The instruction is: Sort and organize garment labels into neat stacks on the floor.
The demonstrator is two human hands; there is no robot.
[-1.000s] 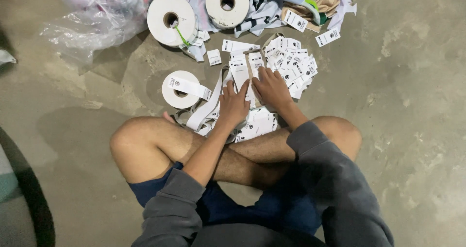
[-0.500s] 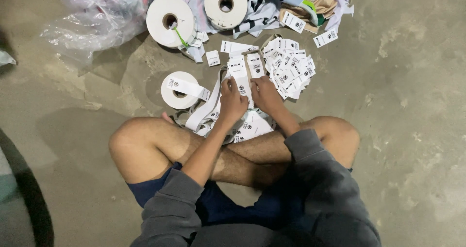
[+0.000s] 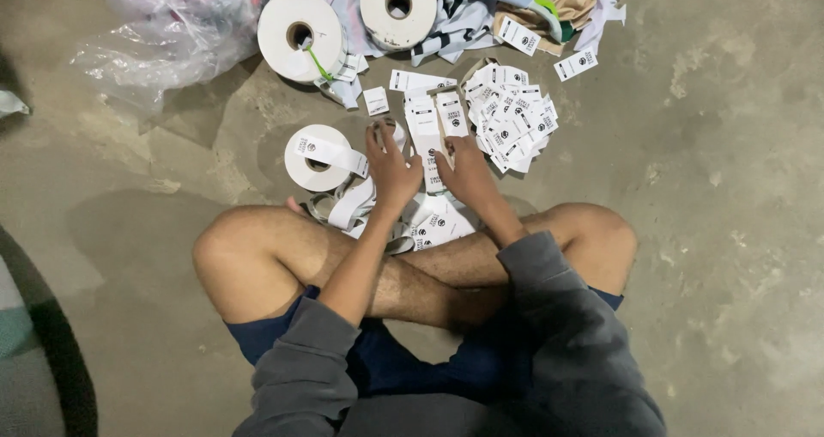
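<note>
L hand (image 3: pixel 390 166) and R hand (image 3: pixel 463 166) both pinch a white label strip (image 3: pixel 427 132) over the floor, w/ its end held between them. Pile of cut labels (image 3: pixel 512 119) lies just right; 3 rolls (image 3: pixel 313 158) look uncut, so plenty left.

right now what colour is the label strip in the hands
White with small black print; the label strip shows best in the head view, between both hands.

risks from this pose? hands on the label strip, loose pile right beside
1. The right hand works right beside the pile of cut labels; a sweep could scatter it.
2. The label strip held by the left hand trails loose from the small roll under the knees, so it may snag or crease.
3. Labels lie on the bare concrete floor and may pick up dirt.
</note>
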